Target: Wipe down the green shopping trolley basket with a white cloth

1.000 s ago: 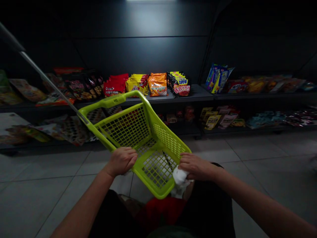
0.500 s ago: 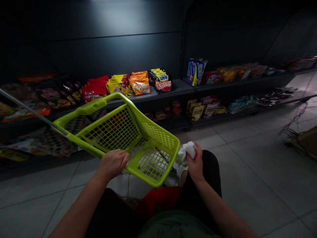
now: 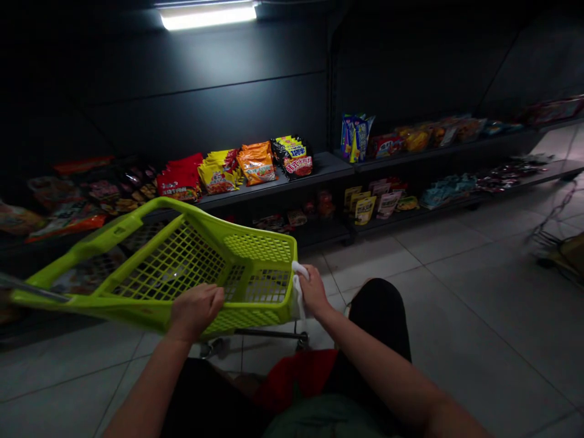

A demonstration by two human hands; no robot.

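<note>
Across the near left and centre, green cart (image 3: pixel 255 314): handle end to the left, basket end to the right, between the person and the shelves.
Left hand (image 3: pixel 196 309): closed on the near rim of the cart; fingertips hidden from view.
Right hand (image 3: pixel 314 291): gripping a white cloth (image 3: pixel 298 274) at the basket's right end; the part inside the grip is concealed, and whether it is fabric or paper cannot be told.
Metal pole (image 3: pixel 34 287): at the handle's near corner, blurred, cut off by the left edge.
Wheels (image 3: pixel 302 340): below the basket, only partly visible.
Upper shelf (image 3: pixel 326 165): bright packs (image 3: pixel 257 163) at far centre; those at left are dim.
Lower shelf (image 3: pixel 326 231): left portion largely hidden behind the cart.
</note>
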